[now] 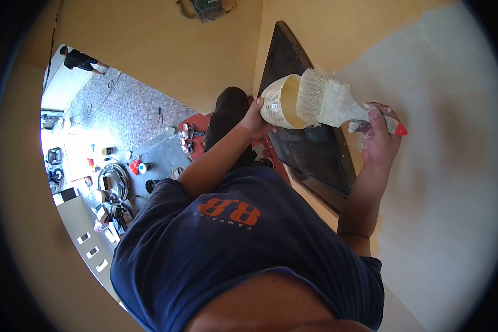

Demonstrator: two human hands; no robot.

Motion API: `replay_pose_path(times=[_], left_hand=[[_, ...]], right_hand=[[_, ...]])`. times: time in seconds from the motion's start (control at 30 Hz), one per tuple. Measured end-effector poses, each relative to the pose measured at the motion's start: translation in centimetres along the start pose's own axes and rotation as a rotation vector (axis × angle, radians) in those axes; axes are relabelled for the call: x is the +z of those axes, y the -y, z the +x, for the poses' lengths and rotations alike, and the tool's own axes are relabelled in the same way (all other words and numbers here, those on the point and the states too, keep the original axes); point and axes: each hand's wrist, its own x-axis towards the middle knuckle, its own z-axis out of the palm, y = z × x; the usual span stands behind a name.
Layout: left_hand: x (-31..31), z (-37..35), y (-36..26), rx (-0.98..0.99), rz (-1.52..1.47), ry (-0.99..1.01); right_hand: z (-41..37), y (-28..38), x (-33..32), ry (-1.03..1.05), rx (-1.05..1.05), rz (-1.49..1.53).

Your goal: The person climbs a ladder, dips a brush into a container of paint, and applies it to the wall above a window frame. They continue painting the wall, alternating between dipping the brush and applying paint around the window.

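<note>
My left hand (253,120) is wrapped round a cream plastic tub (272,105) smeared with paint. The tub is tipped so its mouth faces right. In my right hand (380,135) is a wide paintbrush (337,104), gripped by its handle, which ends in a red tip. Pale paint coats the brush's head, and its bristles lie across the tub's open mouth. White smears mark the fingers of my right hand.
A dark framed panel (315,149) stands behind the brush. White paint covers part of the yellow wall (442,166) at right. Below left, coiled cable (113,182), slippers (187,133) and tools lie on the floor. Another person (82,60) stands far off. A wall-mounted box (207,8) hangs above.
</note>
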Motion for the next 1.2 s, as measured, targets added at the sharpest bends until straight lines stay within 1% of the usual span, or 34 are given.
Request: replay_pose_path(times=[0.03, 0.17, 0.23, 0.33, 0.43, 0.5, 0.63, 0.87, 0.97, 1.03, 1.2], left_hand=[[0.0, 0.0, 0.0, -0.001, 0.0, 0.0], [0.2, 0.1, -0.2, -0.012, -0.002, -0.005], [0.3, 0.0, -0.2, -0.013, -0.011, -0.022], [0.1, -0.2, -0.4, -0.031, -0.011, -0.028], [-0.1, -0.3, -0.4, -0.008, -0.008, 0.001], [-0.6, -0.4, -0.3, -0.03, -0.004, -0.043], [0.2, -0.5, -0.4, -0.003, 0.015, -0.036], [-0.2, -0.9, -0.3, 0.035, 0.001, -0.059], [-0.8, -1.0, -0.2, 0.038, -0.01, -0.065], [-1.2, -1.1, -0.1, 0.035, -0.017, -0.057], [-1.8, -1.4, -0.2, 0.03, -0.045, -0.055]], right_hand=[[0.0, -0.1, 0.2, -0.048, 0.069, 0.028], [-0.1, -0.6, 0.6, -0.122, 0.095, 0.0], [0.0, -0.7, 0.5, -0.083, 0.115, -0.02], [0.0, -0.1, 1.0, -0.091, 0.144, -0.035], [0.1, -0.1, 1.0, -0.081, 0.159, -0.039], [0.0, -0.2, 1.1, -0.075, 0.177, -0.03], [0.0, -0.1, 1.4, -0.094, 0.235, -0.038], [0.0, -0.3, 2.0, -0.112, 0.229, -0.06], [0.0, -0.3, 2.0, -0.068, 0.236, -0.088], [0.1, -0.3, 1.9, -0.037, 0.255, -0.176], [0.2, -0.4, 2.2, -0.023, 0.265, -0.132]])
